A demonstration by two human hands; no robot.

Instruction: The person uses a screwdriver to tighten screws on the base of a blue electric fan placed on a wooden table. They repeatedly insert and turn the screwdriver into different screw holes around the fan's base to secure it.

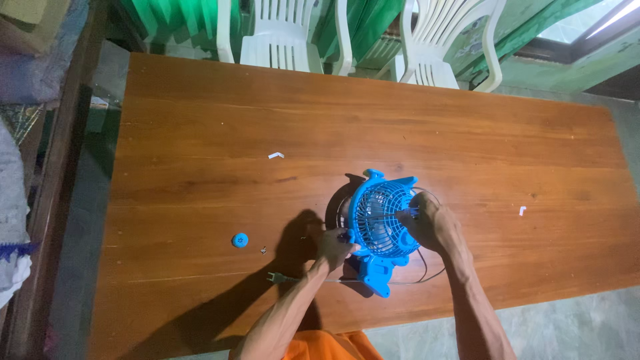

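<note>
Gripping a small blue fan (381, 223) from both sides, the left hand (332, 244) is closing on the edge of its grille while the right hand (433, 227) is pressing fingers against the grille's front. The fan is sitting near the front edge of a long wooden table (200, 120), its grey cord (427, 270) and plug (275, 278) trailing beside it. A blue cap (240, 240), a tiny screw (264, 251) and two white scraps (275, 155) are lying well apart on the wood, with white plastic chairs (283, 37) standing behind.

The fan (383, 223) stands on the table (200, 133), a round cap (240, 240) to its left, chairs (280, 33) behind.
</note>
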